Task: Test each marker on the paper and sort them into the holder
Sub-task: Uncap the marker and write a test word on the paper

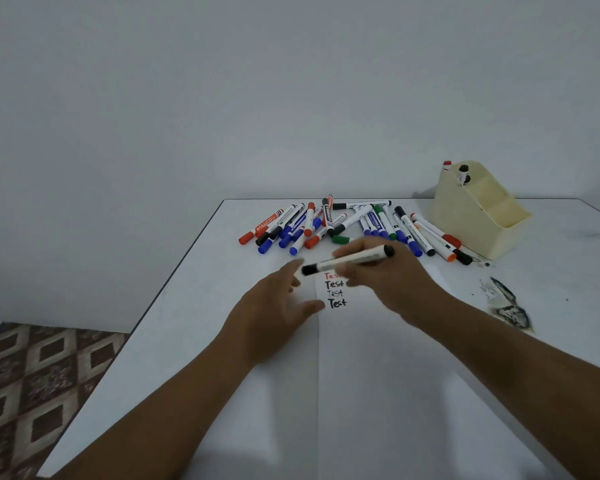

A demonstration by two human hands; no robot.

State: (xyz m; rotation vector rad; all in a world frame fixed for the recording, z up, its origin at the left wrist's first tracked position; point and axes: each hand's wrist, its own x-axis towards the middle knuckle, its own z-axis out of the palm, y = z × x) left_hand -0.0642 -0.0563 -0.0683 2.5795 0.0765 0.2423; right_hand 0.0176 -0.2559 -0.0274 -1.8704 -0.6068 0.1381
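The right hand point(381, 271) grips a black marker point(349, 260) level above the paper point(361, 358), its capped end just beside the released left hand point(278, 306), the holder point(478, 216) beyond.

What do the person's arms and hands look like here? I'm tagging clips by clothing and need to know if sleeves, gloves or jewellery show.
Both forearms are bare as far as the frame shows them: no sleeve edge comes into view. The left hand and right hand wear no gloves. No watch, bracelet or ring can be seen, though the right hand is slightly blurred, so a thin ring could be missed.
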